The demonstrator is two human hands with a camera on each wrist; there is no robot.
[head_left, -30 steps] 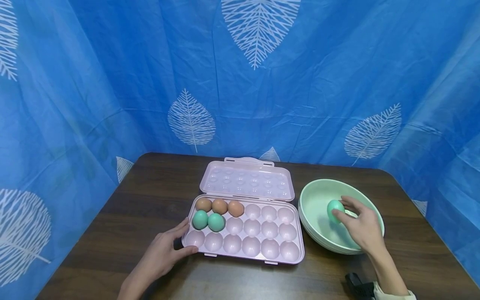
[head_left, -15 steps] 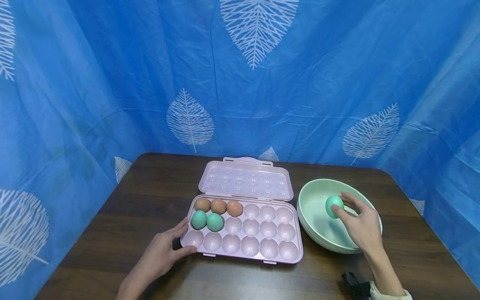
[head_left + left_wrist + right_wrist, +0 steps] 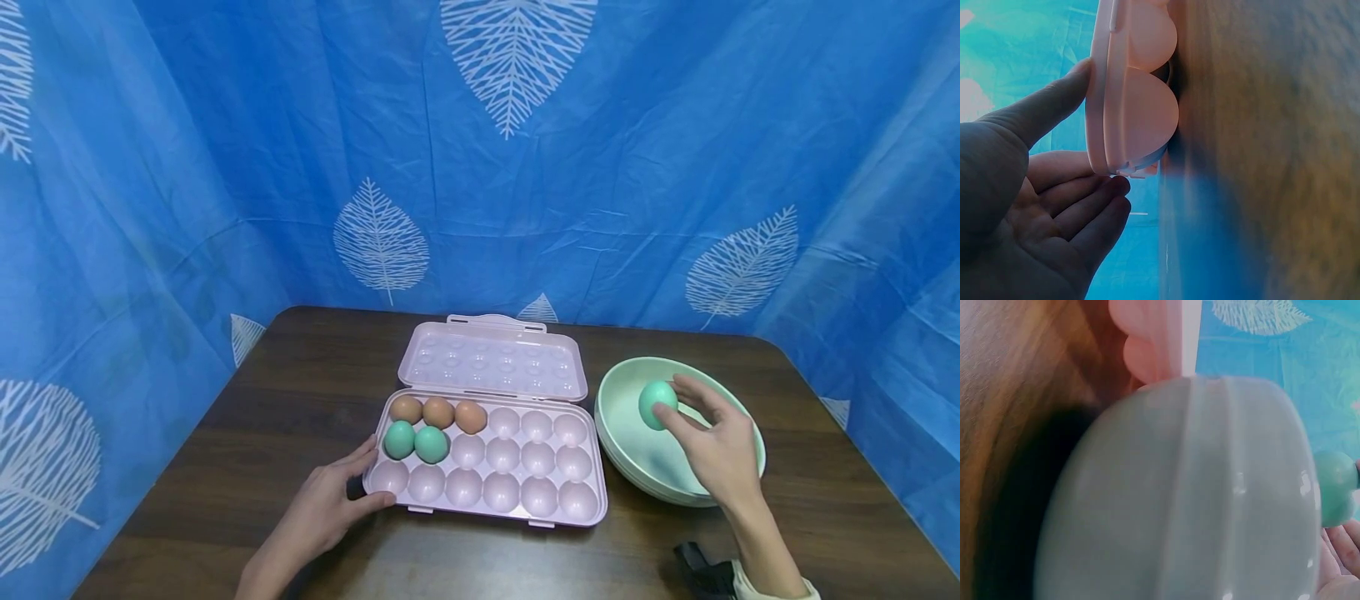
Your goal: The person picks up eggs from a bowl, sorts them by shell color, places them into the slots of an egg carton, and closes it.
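Observation:
My right hand (image 3: 716, 442) pinches a green egg (image 3: 657, 405) between thumb and fingers, over the pale green bowl (image 3: 622, 421). In the right wrist view the bowl's wall (image 3: 1210, 487) covers most of that hand, and the egg shows past the rim. My left hand (image 3: 330, 500) holds the near left corner of a pale pink egg carton (image 3: 510, 518), thumb at the front edge and fingers along the left side. Three brown eggs (image 3: 438, 412) sit at the left of its back row. Two green eggs (image 3: 416, 442) lie in the middle row.
The carton's lid (image 3: 491, 360) lies folded back behind it. A dark wooden table (image 3: 247, 433) carries everything, and a blue curtain (image 3: 600, 167) with white leaves hangs behind. A black device (image 3: 705, 571) is at my right wrist.
My right hand has lifted the green egg a little and moved it slightly left within the bowl's outline. The left hand and the carton have kept their places.

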